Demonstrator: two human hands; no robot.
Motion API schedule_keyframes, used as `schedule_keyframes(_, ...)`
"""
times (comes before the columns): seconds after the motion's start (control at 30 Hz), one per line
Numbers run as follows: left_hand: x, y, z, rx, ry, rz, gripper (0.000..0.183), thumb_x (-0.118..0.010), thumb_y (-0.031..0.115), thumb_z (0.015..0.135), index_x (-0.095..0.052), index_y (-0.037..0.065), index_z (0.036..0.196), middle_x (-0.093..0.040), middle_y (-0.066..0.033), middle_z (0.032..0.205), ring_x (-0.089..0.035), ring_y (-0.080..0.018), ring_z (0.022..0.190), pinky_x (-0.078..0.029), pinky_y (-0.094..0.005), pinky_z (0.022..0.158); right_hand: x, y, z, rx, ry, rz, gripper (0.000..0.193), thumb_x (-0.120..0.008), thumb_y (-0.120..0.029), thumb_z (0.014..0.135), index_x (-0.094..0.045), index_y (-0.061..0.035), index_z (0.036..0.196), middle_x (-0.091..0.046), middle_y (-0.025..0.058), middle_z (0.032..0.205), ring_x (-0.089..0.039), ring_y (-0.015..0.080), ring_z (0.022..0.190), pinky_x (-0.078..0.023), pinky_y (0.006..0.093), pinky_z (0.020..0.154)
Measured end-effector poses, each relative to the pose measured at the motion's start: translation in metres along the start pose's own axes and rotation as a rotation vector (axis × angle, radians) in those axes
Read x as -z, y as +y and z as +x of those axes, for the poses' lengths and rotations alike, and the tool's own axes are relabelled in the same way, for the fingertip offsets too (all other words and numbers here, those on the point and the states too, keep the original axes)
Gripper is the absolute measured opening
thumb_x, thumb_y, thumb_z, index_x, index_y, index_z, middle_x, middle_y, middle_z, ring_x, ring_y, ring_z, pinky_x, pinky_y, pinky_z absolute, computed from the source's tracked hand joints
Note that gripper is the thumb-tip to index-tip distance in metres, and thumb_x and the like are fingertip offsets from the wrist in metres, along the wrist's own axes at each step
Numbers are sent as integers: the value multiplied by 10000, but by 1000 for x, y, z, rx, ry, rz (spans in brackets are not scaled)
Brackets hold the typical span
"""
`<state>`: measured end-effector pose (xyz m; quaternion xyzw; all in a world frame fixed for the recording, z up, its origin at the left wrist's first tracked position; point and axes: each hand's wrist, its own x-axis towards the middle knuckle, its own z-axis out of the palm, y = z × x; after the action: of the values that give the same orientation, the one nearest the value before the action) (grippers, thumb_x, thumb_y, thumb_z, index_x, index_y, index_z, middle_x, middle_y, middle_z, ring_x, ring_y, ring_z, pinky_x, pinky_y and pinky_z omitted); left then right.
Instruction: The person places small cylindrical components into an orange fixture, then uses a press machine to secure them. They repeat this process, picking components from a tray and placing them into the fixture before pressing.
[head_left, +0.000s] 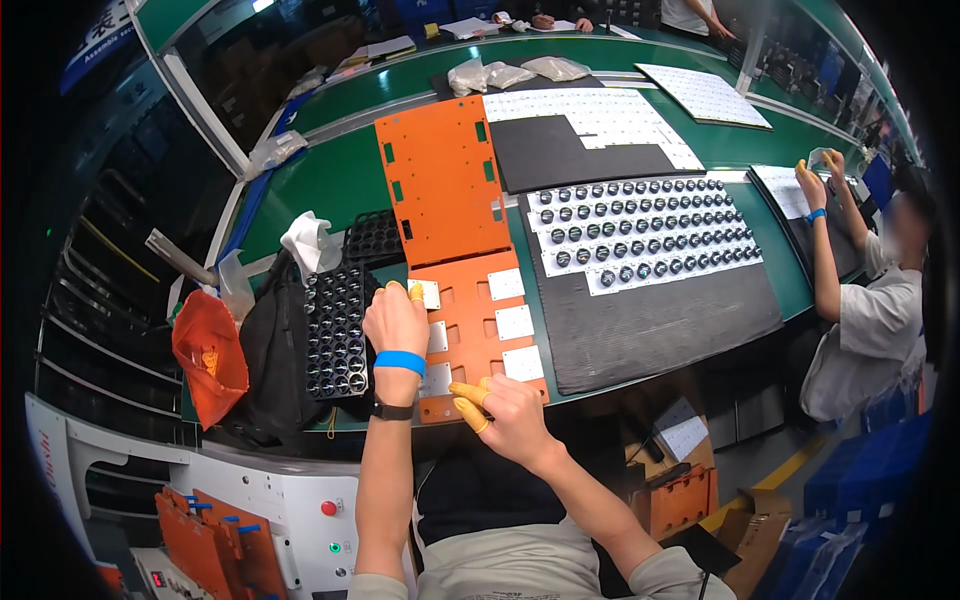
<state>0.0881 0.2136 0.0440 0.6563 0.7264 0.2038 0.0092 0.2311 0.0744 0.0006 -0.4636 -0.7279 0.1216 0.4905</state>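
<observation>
My left hand, with yellow finger covers, is over the left side of an orange fixture, beside a white square plate. Its visible fingertips are apart, and nothing shows between them. My right hand is at the fixture's near edge, fingers apart and pointing left, next to the lower left plate. Several white plates lie in two columns on the fixture. Its orange lid stands folded back. Left of my left hand is a black tray of round black parts.
Right of the fixture, a black mat carries white panels with rows of round black parts. An orange bag hangs at the left. Plastic bags lie farther back. A co-worker handles a clear piece at the right.
</observation>
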Motion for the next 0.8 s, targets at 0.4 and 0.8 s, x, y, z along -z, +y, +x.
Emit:
schedule_keyframes(0.4, -10, -2, -5, 21, -24, 27, 311, -624, 244, 962, -684, -58, 918, -684, -256, 960, -680, -449, 890, -550, -515, 762, 1, 0, 2, 5, 11, 2, 194, -787, -175, 832, -701, -4, 802, -570, 81, 678, -549, 237, 601, -432, 369, 522)
schedule_keyframes(0.8, -31, 2, -13, 5, -4, 90, 148, -644, 130, 902, -684, -11, 917, -654, -188, 1000, -685, -357, 932, -588, -433, 764, 0, -5, 3, -13, -24, -5, 166, -775, -151, 829, -742, -37, 945, -579, 73, 705, -553, 235, 634, -433, 374, 534)
